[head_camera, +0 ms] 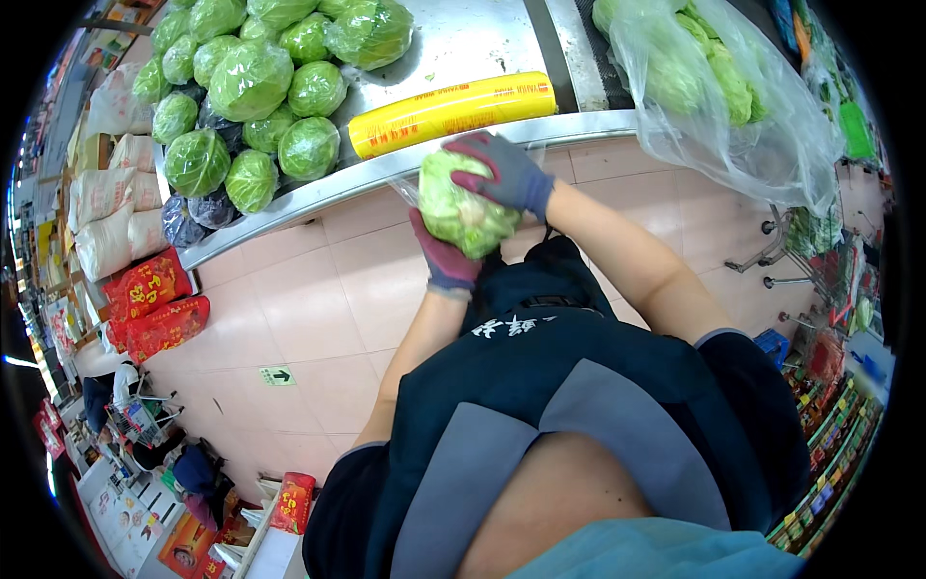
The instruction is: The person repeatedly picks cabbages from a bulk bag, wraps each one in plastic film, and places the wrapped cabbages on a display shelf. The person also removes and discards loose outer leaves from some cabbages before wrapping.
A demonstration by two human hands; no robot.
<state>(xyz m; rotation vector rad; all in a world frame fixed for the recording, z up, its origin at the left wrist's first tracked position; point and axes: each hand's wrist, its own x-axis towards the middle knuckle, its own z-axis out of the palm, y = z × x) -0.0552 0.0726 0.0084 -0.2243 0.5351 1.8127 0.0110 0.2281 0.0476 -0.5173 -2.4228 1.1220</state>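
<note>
A pale green head of lettuce (463,210) is held between both gloved hands, just off the front edge of the metal counter (499,43). My left hand (445,253), in a grey and dark red glove, supports its lower left side. On its upper right my right hand (503,174) spreads over the leaves, fingers curled against them. Thin clear plastic film (406,188) sticks out at the left of the head. Directly beyond, a yellow roll of plastic wrap (452,113) lies along the counter edge; it bears red print.
Film-wrapped green cabbages (249,79) are piled on the counter's left, with dark purple wrapped heads (184,221) among them. At right, a clear plastic bag (767,159) of pale leafy heads overhangs the edge. White sacks (105,242) and red packages (163,329) stand left. People and a shopping cart (141,420) are lower left.
</note>
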